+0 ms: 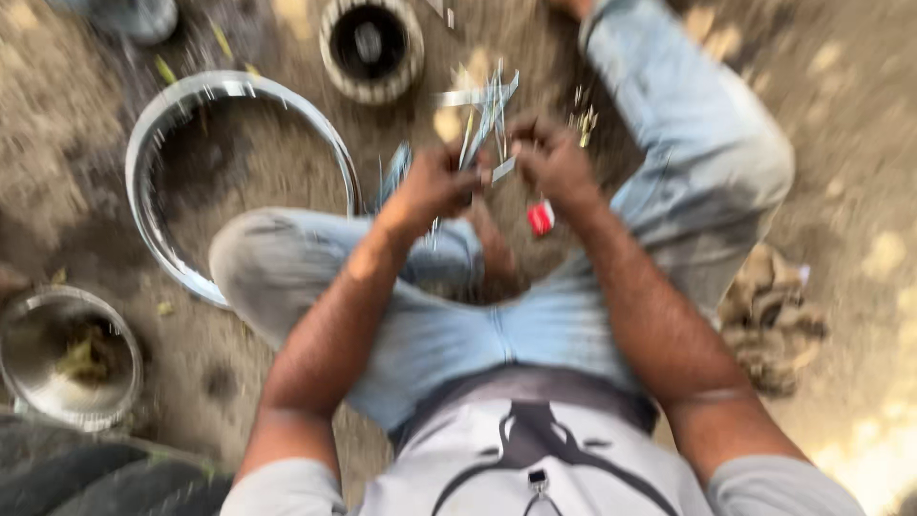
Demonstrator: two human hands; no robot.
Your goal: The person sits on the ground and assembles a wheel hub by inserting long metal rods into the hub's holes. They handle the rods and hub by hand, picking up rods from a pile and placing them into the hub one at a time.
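Here two hands (pixel 487 177) grip several spokes (pixel 487 119).

We are looking at an outdoor, ground-level repair spot, most likely a roadside cycle workshop. The floor is bare packed dirt (pixel 860 124) dappled with sunlight, and the person sits cross-legged directly on it. A shiny metal wheel rim (pixel 153 143) lies flat on the soil beside the knee, and a loose bunch of thin metal spokes (pixel 487 110) lies in front of the legs. A round hub-like part (pixel 371 48) rests on the ground above them, a steel bowl (pixel 67 358) stands at lower left, and a dirty rag (pixel 769 320) lies at right. The view is blurred.
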